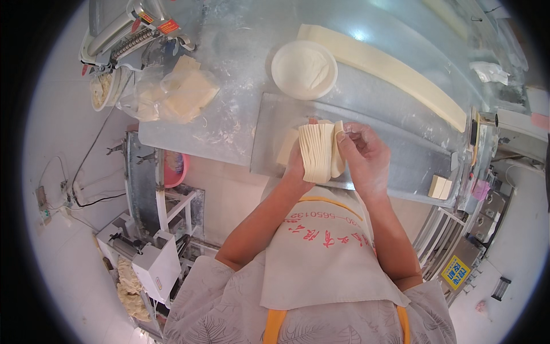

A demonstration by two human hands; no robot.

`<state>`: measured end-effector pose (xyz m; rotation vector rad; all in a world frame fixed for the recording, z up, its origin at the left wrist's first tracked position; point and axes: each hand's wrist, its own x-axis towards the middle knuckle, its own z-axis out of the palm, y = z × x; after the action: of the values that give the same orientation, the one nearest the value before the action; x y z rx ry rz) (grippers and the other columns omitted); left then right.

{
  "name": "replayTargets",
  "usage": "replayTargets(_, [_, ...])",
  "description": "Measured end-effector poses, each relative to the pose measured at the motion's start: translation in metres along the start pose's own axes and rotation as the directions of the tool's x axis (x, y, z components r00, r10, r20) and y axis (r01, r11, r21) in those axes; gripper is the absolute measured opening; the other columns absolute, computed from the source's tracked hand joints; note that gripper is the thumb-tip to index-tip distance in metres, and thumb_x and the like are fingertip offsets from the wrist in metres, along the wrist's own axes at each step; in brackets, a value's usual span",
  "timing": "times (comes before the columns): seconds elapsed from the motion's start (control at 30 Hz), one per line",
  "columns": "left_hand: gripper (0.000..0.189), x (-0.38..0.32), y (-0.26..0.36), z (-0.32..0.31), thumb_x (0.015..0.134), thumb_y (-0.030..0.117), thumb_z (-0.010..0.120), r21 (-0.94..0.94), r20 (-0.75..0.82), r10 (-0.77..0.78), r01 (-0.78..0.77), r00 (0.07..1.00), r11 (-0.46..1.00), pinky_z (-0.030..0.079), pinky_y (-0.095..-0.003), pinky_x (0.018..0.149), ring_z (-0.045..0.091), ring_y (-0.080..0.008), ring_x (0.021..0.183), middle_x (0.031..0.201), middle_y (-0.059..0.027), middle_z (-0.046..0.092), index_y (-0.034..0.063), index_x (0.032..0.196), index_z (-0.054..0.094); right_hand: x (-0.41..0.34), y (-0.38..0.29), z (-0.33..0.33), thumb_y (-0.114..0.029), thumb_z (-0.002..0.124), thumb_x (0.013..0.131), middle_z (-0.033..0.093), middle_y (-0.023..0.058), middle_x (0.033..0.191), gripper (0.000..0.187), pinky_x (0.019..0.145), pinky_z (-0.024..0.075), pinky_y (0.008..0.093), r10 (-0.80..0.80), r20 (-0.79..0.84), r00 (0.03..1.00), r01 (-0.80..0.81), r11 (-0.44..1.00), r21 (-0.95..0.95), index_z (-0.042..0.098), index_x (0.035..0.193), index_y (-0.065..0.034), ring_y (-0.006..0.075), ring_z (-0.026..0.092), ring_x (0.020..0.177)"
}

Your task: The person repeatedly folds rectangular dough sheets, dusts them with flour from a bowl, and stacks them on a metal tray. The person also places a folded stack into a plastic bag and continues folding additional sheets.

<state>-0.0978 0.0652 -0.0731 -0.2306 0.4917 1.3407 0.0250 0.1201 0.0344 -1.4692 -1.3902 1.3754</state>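
Note:
A thick stack of pale dough wrappers stands on edge in my left hand, its layers fanned at the top. The stack hides most of that hand's fingers. My right hand pinches a thinner bundle of wrappers at the stack's right side, thumb towards me. Both hands are over a grey metal board on the table. Beneath the stack, to its left, a flat pale sheet is partly visible. Beyond the hands sits a white bowl of white powder.
A long dough strip curves across the metal table. Two small cut blocks lie at the board's right end. Bagged wrappers lie left, near a metal machine. A white roller machine stands lower left.

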Motion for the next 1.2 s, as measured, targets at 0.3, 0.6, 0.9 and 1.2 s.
replayTargets(0.3, [0.053, 0.0, 0.003, 0.001, 0.114, 0.053, 0.048, 0.035, -0.053, -0.029, 0.031, 0.998, 0.999, 0.061, -0.0434, 0.103, 0.071, -0.0252, 0.123, 0.137, -0.0081, 0.069, 0.0106, 0.144, 0.06, 0.003, 0.0, -0.003, -0.01, 0.072, 0.1, 0.077, 0.0073, 0.094, 0.02, 0.077, 0.0568, 0.0264, -0.016, 0.018, 1.0, 0.018, 0.998, -0.064, 0.074, 0.114, 0.0046, 0.0077, 0.069, 0.082])
replayTargets(0.6, [0.053, 0.0, 0.005, 0.0, 0.114, 0.053, 0.048, -0.057, 0.023, -0.021, 0.022, 1.0, 0.998, 0.062, -0.0432, 0.101, 0.072, -0.0256, 0.119, 0.133, -0.0082, 0.071, 0.0102, 0.143, 0.06, 0.003, -0.01, 0.005, -0.009, 0.072, 0.1, 0.076, 0.0062, 0.089, 0.018, 0.074, 0.056, 0.026, -0.018, -0.008, 1.0, 0.017, 0.996, -0.088, 0.075, 0.11, 0.0048, 0.007, 0.068, 0.079])
replayTargets(0.9, [0.054, -0.002, 0.009, 0.009, 0.114, 0.054, 0.049, 0.05, -0.094, -0.023, 0.028, 0.995, 0.998, 0.064, -0.0428, 0.096, 0.073, -0.0246, 0.116, 0.13, -0.0085, 0.071, 0.009, 0.14, 0.061, 0.008, -0.013, 0.004, -0.008, 0.071, 0.098, 0.077, 0.0065, 0.09, 0.017, 0.074, 0.0568, 0.0266, 0.007, -0.005, 1.0, -0.008, 0.994, -0.113, 0.075, 0.111, 0.0041, 0.0085, 0.069, 0.078])
replayTargets(1.2, [0.054, 0.002, 0.005, 0.003, 0.114, 0.054, 0.05, 0.057, -0.067, -0.017, 0.021, 0.998, 0.998, 0.064, -0.0423, 0.095, 0.074, -0.0256, 0.115, 0.131, -0.0088, 0.071, 0.0087, 0.141, 0.061, 0.009, -0.009, 0.003, -0.011, 0.077, 0.098, 0.077, 0.0053, 0.094, 0.018, 0.076, 0.0569, 0.026, -0.059, 0.029, 0.998, 0.061, 0.995, -0.072, 0.074, 0.11, 0.003, 0.0078, 0.069, 0.081])
